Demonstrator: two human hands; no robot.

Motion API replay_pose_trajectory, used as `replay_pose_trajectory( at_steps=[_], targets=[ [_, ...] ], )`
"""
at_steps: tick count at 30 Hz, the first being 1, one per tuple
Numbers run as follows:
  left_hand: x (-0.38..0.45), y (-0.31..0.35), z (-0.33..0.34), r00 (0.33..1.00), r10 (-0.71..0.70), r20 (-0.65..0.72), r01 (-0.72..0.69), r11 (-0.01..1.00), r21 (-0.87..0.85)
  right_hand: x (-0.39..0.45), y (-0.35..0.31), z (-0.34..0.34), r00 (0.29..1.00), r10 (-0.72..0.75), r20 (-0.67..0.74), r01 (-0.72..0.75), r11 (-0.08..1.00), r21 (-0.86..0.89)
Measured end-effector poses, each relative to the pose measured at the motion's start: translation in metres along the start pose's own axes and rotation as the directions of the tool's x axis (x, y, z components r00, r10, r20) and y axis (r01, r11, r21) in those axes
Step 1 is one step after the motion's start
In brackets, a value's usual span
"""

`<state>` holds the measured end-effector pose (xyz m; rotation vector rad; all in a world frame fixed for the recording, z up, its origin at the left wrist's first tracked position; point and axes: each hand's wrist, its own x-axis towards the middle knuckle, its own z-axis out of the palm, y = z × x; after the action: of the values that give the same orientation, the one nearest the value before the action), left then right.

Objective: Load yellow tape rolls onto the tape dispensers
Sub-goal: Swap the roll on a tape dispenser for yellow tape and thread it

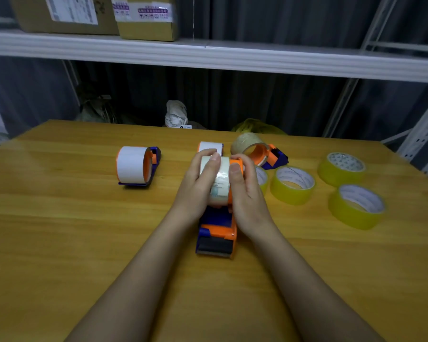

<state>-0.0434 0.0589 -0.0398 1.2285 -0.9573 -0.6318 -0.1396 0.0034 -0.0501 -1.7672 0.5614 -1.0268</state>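
Forearms reach over the desk [59,218] to the near dispenser [216,233]. My left hand [198,183] curls round the pale roll [219,183] on its hub; my right hand [245,193] grips the orange side. Yellow rolls [292,185] lie unloaded to the right — none mounted that I can see. Judgement: brace the dispenser firmly, draw the pale roll straight off the hub — no twisting — then seat a yellow one.

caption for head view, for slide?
Both hands grip a tape dispenser on the table; yellow tape rolls wait alongside.
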Motion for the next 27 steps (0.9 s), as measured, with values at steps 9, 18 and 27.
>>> replay_pose_trajectory(
  at_steps=[9, 18, 27],
  targets=[
    [0.003, 0.005, -0.006, 0.997, -0.010, -0.080, 0.007, 1.000, -0.030, 0.003, 0.002, 0.006, 0.999, 0.005, -0.048, -0.008, 0.999, -0.046],
    [0.013, 0.003, -0.046, 0.950, -0.027, -0.311, 0.083, 0.982, 0.169, 0.002, -0.001, -0.012, 0.989, 0.139, -0.050, -0.135, 0.988, 0.078],
    [0.013, -0.014, -0.054, 0.954, 0.071, -0.290, 0.135, 0.763, 0.632, 0.007, 0.001, -0.016, 0.975, 0.222, -0.029, -0.209, 0.949, 0.236]
  ],
)
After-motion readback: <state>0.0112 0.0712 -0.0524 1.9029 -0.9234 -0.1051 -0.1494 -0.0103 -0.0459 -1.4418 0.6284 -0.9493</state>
